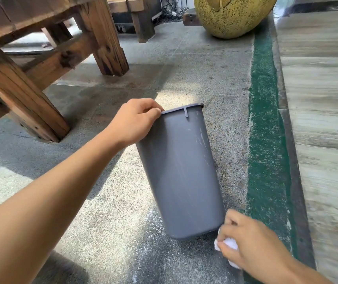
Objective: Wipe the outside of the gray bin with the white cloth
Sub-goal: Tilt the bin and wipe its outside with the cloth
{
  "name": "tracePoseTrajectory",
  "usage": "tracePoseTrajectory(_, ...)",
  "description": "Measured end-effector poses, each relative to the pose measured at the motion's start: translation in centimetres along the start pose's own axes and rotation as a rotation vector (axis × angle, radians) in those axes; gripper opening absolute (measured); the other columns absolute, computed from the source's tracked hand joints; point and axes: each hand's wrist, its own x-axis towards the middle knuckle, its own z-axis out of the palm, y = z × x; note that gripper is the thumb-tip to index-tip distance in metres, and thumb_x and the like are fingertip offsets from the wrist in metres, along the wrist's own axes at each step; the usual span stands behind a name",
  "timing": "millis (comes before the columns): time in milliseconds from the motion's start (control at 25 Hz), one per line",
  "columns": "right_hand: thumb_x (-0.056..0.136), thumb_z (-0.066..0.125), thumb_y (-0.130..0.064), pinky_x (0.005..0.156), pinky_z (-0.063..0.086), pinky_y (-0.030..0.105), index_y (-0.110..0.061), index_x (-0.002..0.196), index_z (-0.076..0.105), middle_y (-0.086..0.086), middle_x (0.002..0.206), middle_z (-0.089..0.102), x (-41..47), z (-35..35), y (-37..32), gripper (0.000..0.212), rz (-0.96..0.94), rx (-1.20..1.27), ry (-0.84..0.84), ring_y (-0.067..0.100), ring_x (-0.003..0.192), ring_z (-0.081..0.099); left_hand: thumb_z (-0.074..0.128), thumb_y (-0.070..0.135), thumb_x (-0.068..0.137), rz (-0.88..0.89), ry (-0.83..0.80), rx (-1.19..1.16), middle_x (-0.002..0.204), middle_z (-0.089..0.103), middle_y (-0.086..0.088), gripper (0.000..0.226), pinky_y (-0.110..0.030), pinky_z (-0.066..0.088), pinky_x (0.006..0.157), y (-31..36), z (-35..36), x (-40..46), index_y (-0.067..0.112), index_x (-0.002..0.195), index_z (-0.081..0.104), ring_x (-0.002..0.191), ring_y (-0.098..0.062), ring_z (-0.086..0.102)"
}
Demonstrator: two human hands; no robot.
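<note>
The gray bin (pixel 181 171) stands tilted on the concrete floor, its open rim leaning away from me and its base near me. My left hand (pixel 135 121) grips the rim at its left side, fingers curled over the edge. My right hand (pixel 248 240) is at the bin's lower right corner, closed around the crumpled white cloth (pixel 228 244). The cloth sits just beside the bin's base; I cannot tell whether it touches the wall. Faint white smears show on the bin's upper right side.
A heavy wooden bench (pixel 41 64) stands at the left and back. A large yellow-green speckled pot (pixel 231 15) sits at the back right. A green painted strip (pixel 266 140) and a raised stone ledge (pixel 323 119) run along the right.
</note>
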Motion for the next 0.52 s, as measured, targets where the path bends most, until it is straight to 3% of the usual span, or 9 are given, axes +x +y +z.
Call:
tracePoseTrajectory(120, 0.076, 0.067, -0.054, 0.07, 0.05, 0.024, -0.035, 0.078, 0.075, -0.015, 0.086, 0.056, 3.2, -4.8, -1.4, 0.021, 0.0, 0.285, 0.144, 0.004, 0.075, 0.059, 0.057, 0.036, 0.097, 0.053, -0.012, 0.115, 0.091, 0.071, 0.005, 0.017, -0.021, 0.044, 0.071, 0.8, 0.2, -0.2, 0.03, 0.098, 0.073, 0.085, -0.014, 0.062)
tracePoseTrajectory(200, 0.076, 0.074, -0.047, 0.07, 0.046, 0.021, -0.033, 0.079, 0.078, -0.011, 0.085, 0.058, 6.6, -7.9, -2.8, 0.015, -0.033, 0.388, 0.318, 0.004, 0.08, 0.059, 0.057, 0.038, 0.098, 0.061, 0.004, 0.16, 0.092, 0.072, 0.003, 0.019, -0.016, 0.042, 0.069, 1.3, 0.2, -0.4, 0.03, 0.099, 0.074, 0.087, -0.015, 0.063)
tracePoseTrajectory(320, 0.078, 0.082, -0.04, 0.069, 0.041, 0.015, -0.031, 0.082, 0.08, -0.005, 0.086, 0.059, 12.0, -10.9, -4.2, 0.01, -0.048, 0.399, 0.519, 0.005, 0.08, 0.058, 0.058, 0.035, 0.097, 0.076, 0.009, 0.199, 0.087, 0.071, 0.009, 0.015, -0.023, 0.043, 0.068, 2.0, 0.4, -0.5, 0.031, 0.092, 0.072, 0.086, -0.016, 0.063)
tracePoseTrajectory(520, 0.079, 0.08, -0.037, 0.08, 0.049, 0.032, -0.027, 0.084, 0.079, -0.001, 0.089, 0.055, 16.8, -10.6, -5.5, 0.011, -0.069, 0.365, 0.553, 0.014, 0.086, 0.059, 0.056, 0.027, 0.099, 0.111, 0.031, 0.231, 0.076, 0.061, 0.02, 0.018, -0.022, 0.036, 0.062, 2.4, 0.7, -0.5, 0.021, 0.097, 0.073, 0.082, -0.015, 0.058)
